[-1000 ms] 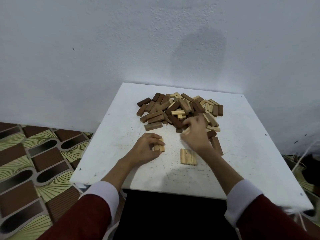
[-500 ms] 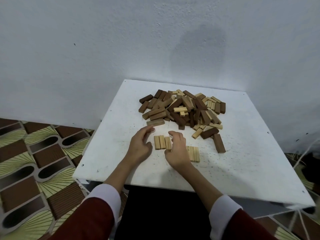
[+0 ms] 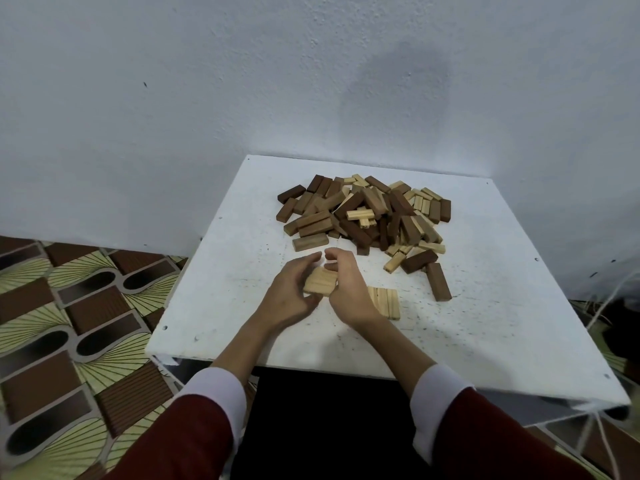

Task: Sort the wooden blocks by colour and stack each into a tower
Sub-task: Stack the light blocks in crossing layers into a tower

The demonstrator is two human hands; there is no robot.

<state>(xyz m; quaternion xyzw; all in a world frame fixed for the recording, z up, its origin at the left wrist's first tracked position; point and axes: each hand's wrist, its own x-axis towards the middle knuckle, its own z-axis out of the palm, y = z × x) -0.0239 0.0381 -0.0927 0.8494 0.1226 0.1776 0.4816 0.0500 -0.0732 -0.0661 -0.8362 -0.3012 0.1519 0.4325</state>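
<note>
A mixed pile of dark brown and light wooden blocks (image 3: pixel 367 216) lies at the back of the white table (image 3: pixel 485 306). Near the front, my left hand (image 3: pixel 289 294) and my right hand (image 3: pixel 346 289) grip a row of light blocks (image 3: pixel 320 280) from both sides, tilted and slightly raised off the table. A second flat row of light blocks (image 3: pixel 384 302) lies just right of my right hand, partly hidden by it. Two loose dark blocks (image 3: pixel 438 281) and a light one (image 3: pixel 394 262) lie between the pile and that row.
The table stands against a white wall (image 3: pixel 242 98). Patterned floor tiles (image 3: pixel 69 323) show to the left. White cords (image 3: pixel 602 306) hang off the table's right side. A single medium-brown block (image 3: pixel 310 242) lies just beyond my hands.
My right hand left the pile and came to the light blocks by my left hand. Both hands closed in on the row and lifted it at a tilt.
</note>
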